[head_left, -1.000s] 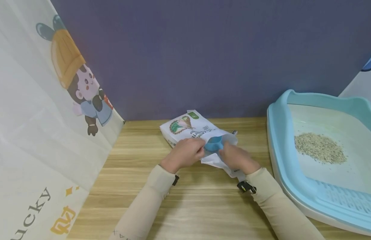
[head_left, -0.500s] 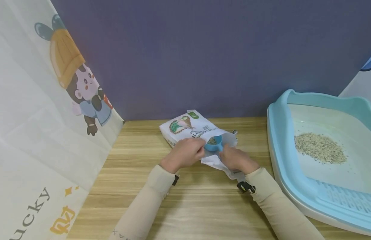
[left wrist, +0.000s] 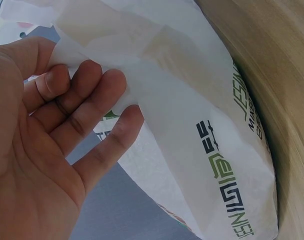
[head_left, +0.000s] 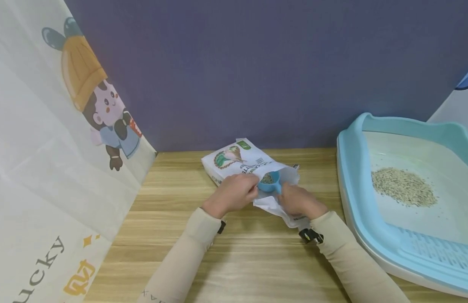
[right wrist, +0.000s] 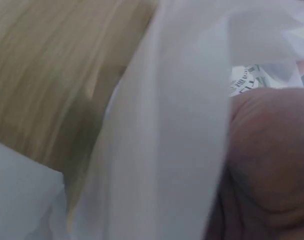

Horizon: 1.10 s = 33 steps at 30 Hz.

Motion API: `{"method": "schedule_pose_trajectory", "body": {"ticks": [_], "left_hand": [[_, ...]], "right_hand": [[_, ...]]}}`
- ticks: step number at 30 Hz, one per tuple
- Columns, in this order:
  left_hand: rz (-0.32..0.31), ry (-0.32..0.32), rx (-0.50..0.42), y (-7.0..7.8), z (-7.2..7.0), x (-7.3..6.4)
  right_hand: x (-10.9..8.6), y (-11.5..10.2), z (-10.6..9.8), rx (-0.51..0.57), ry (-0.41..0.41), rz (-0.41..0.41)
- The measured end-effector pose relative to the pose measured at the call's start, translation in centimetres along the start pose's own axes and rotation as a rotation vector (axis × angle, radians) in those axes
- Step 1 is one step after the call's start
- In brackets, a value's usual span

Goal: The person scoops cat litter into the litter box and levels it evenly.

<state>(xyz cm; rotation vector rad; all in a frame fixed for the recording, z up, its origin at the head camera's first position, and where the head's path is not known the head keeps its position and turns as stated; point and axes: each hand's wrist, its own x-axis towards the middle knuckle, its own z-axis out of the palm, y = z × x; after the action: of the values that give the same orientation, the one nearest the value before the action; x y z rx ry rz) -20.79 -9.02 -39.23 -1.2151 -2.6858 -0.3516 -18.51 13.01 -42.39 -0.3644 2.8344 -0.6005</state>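
Note:
A white printed bag [head_left: 253, 158] lies on its side on the wooden table, its mouth toward me. My left hand [head_left: 234, 192] pinches the edge of that mouth; the left wrist view shows the thumb and fingers of this hand [left wrist: 67, 115] gripping the white bag [left wrist: 167, 100]. In the mouth sits a blue scoop [head_left: 269, 185] with grey-tan pellets in its cup. My right hand [head_left: 299, 200] grips the scoop's handle. In the right wrist view the bag's wall [right wrist: 157, 150] hides most of the right hand [right wrist: 272, 150], and the scoop is out of sight.
To the right stands a blue and white litter box [head_left: 351, 176] with a raised rim. A heap of pellets [head_left: 404, 187] lies on its floor. A dark blue wall [head_left: 256, 75] closes off the table's back, and a white printed curtain [head_left: 67, 168] hangs at the left.
The scoop has turned up inside the bag's mouth, so pellets now show in its cup. My right hand has shifted only slightly with it; the left hand stays put.

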Motion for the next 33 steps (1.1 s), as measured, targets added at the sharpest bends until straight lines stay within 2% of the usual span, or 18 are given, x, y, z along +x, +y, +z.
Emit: {"method": "schedule_pose_trajectory", "body": {"ticks": [16, 27, 33], "left_hand": [[-0.005, -0.020, 0.000, 0.0, 0.0, 0.0], [-0.014, -0.023, -0.009, 0.1, 0.0, 0.0], [-0.012, -0.023, -0.009, 0.2, -0.1, 0.0]], "right_hand": [[-1.8, -0.3, -3.5, -0.023, 0.046, 0.007], [-4.1, 0.1, -6.4, 0.044, 0.039, 0.023], [-5.6, 0.2, -7.7, 0.023, 0.039, 0.042]]}}
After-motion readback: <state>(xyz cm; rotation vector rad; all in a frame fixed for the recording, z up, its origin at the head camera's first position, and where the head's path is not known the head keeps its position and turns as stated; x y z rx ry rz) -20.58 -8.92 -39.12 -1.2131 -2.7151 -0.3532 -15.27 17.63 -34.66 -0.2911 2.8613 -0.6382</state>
